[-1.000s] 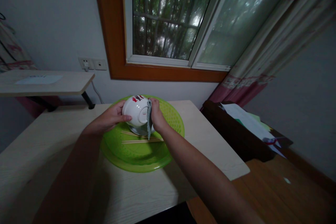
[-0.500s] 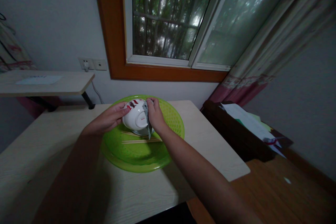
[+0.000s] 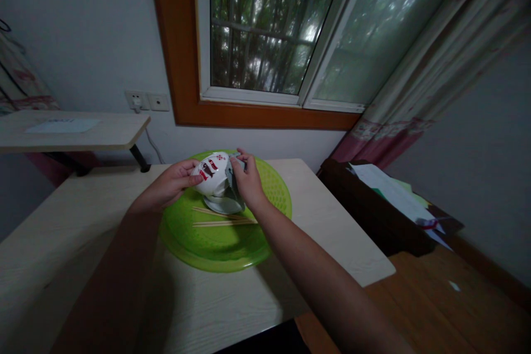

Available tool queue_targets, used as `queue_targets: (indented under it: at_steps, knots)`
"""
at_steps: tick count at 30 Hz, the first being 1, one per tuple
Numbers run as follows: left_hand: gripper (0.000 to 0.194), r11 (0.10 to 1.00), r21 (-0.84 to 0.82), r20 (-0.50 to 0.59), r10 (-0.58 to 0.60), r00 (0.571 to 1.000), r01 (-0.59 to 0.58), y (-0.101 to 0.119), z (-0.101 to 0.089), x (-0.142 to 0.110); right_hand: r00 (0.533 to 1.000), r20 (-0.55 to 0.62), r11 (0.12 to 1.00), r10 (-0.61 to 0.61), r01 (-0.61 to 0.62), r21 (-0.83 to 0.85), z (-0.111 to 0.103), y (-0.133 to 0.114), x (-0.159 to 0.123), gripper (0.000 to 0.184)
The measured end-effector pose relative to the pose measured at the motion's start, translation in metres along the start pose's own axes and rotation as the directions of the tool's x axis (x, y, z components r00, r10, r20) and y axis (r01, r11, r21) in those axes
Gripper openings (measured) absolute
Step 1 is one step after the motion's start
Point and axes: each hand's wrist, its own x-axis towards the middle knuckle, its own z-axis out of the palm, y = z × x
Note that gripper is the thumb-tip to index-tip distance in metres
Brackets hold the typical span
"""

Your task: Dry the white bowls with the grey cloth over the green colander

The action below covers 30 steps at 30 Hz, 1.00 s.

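Observation:
A white bowl [image 3: 213, 175] with red and dark markings is tilted on its side above a round green tray [image 3: 215, 257]. My left hand [image 3: 181, 180] grips the bowl at its left, thumb on the outer wall. At its right side, my right hand [image 3: 248, 177] holds a grey-green cloth [image 3: 230, 176] against the bowl. Below the bowl, a pale dish [image 3: 224, 206] rests on the tray, partly hidden. Several wooden chopsticks [image 3: 222, 223] lie on the tray in front of the dish.
The tray stands on a pale wooden table [image 3: 332, 227]. A raised shelf [image 3: 103, 127] is at the left, below wall sockets [image 3: 147, 101]. On the right, papers [image 3: 394, 193] lie on a dark brown piece of furniture [image 3: 365, 215]. A window is behind the table.
The bowl has turned in my hands: its base faced me before, and now its patterned side shows. The right hand and cloth have shifted slightly upward, and more of the dish is visible.

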Motion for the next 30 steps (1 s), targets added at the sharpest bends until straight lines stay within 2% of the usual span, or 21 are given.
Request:
queue_targets:
  at_steps: [3, 5, 9, 12, 15, 18, 22, 25, 27, 30]
  knots:
    - [0.037, 0.999, 0.049, -0.018, 0.018, 1.0, -0.017, -0.001, -0.002, 0.001, 0.995, -0.068, 0.993, -0.072, 0.065, -0.103, -0.005, -0.004, 0.001, 0.023]
    - [0.037, 0.997, 0.07, -0.025, 0.027, 0.999, -0.025, -0.002, -0.003, 0.002, 0.993, -0.063, 0.989, -0.098, 0.089, -0.121, -0.007, -0.008, 0.0, 0.021]
    - [0.037, 0.996, 0.084, -0.014, 0.005, 1.0, -0.004, -0.004, -0.004, 0.004, 0.967, 0.026, 0.962, -0.253, 0.255, -0.1, -0.008, -0.017, -0.004, 0.013]
    - [0.036, 0.992, 0.129, -0.014, 0.009, 1.0, -0.007, -0.005, -0.006, 0.006, 0.917, 0.137, 0.918, -0.375, 0.388, -0.086, -0.005, -0.021, -0.009, 0.011]
    - [0.037, 0.985, 0.172, -0.009, 0.007, 1.0, -0.005, -0.005, -0.007, 0.008, 0.865, 0.254, 0.88, -0.433, 0.467, -0.091, -0.001, -0.025, -0.014, 0.012]
    - [0.034, 0.982, 0.19, -0.008, 0.013, 1.0, -0.011, -0.005, -0.008, 0.008, 0.876, 0.256, 0.887, -0.408, 0.447, -0.118, 0.0, -0.025, -0.014, 0.013]
    - [0.031, 0.984, 0.176, 0.0, 0.004, 1.0, -0.004, -0.006, -0.01, 0.007, 0.948, 0.083, 0.938, -0.307, 0.317, -0.144, -0.005, -0.02, -0.006, 0.013]
    - [0.031, 0.985, 0.174, 0.012, -0.004, 1.0, 0.001, -0.008, -0.012, 0.005, 0.978, -0.016, 0.967, -0.209, 0.204, -0.152, -0.01, -0.014, 0.001, 0.014]
    - [0.031, 0.985, 0.175, 0.009, 0.011, 1.0, -0.012, -0.008, -0.013, 0.004, 0.984, -0.038, 0.975, -0.177, 0.17, -0.14, -0.012, -0.012, 0.003, 0.015]
    - [0.032, 0.984, 0.174, 0.012, 0.03, 0.999, -0.032, -0.006, -0.011, 0.005, 0.975, 0.006, 0.968, -0.222, 0.221, -0.12, -0.012, -0.016, 0.0, 0.015]
